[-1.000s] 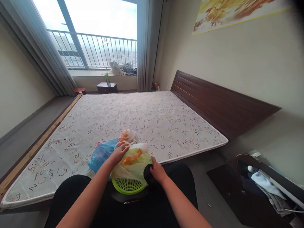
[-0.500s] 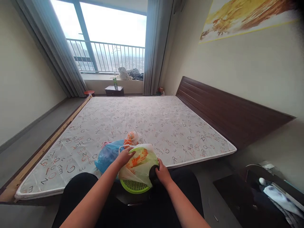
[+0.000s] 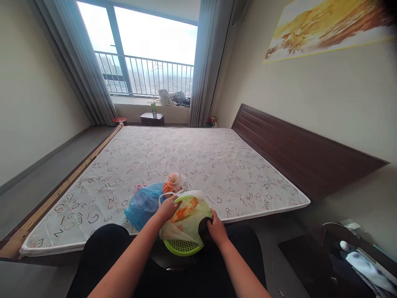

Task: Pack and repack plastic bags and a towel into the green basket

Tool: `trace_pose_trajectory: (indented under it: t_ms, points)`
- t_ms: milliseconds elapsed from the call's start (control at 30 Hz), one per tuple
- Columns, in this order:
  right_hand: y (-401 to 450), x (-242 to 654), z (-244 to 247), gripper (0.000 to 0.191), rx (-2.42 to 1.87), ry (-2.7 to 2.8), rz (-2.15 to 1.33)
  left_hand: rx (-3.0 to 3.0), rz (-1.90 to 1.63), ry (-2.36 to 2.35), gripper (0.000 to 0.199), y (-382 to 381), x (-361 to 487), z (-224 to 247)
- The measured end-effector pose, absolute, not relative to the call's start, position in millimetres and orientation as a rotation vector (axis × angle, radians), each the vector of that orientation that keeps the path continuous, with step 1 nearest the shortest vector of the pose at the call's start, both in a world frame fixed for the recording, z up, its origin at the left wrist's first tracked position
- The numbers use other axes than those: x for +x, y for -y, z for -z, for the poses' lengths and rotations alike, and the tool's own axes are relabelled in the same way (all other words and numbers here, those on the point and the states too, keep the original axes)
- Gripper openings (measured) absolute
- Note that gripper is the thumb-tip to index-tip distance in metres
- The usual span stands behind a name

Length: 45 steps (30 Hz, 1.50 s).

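The green basket [image 3: 182, 247] edged away from the blue bag [image 3: 143, 205], left hand [image 3: 168, 208] and right hand [image 3: 217, 229] fingers clasping it; orange-white bag [image 3: 173, 182] beside blue bag.

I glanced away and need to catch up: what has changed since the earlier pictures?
The head view has turned slightly left, so the room sits further right. The round rim of the green basket shows more clearly through the pale plastic bag. Nothing was visibly let go: the left hand and right hand stay at bag and basket. The blue bag stays on the mattress.
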State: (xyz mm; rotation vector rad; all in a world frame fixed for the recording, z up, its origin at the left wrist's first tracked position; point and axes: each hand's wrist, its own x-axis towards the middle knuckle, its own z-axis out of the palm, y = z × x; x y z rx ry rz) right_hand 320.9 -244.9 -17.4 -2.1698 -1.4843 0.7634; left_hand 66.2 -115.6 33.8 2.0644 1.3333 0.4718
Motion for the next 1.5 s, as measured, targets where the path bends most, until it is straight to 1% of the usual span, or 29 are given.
trace_pose_trajectory:
  t_ms: [133,367,533,733,1000,1500]
  points:
    - [242.9,323.4,16.2,0.059,-2.188,1.454,-0.778,2.079,-0.512,-1.295,0.030,112.2,74.8,-35.0]
    - [241.5,326.0,15.2,0.060,-2.210,1.417,-0.771,2.114,-0.452,-1.314,0.031,112.0,85.2,-38.4]
    - [241.5,327.7,13.7,0.059,-2.213,1.398,-0.810,2.116,-0.473,-1.301,0.033,112.9,90.0,-37.7]
    - [240.2,329.1,15.9,0.058,-2.207,1.408,-0.825,2.093,-0.505,-1.305,0.033,111.8,89.5,-33.4]
    - [240.5,324.8,16.7,0.057,-2.225,1.382,-0.736,2.089,-0.529,-1.314,0.031,114.5,86.4,-37.8]
    - [239.2,327.5,22.4,0.057,-2.126,1.325,-0.777,2.079,-0.543,-1.310,0.031,113.0,84.2,-34.5]
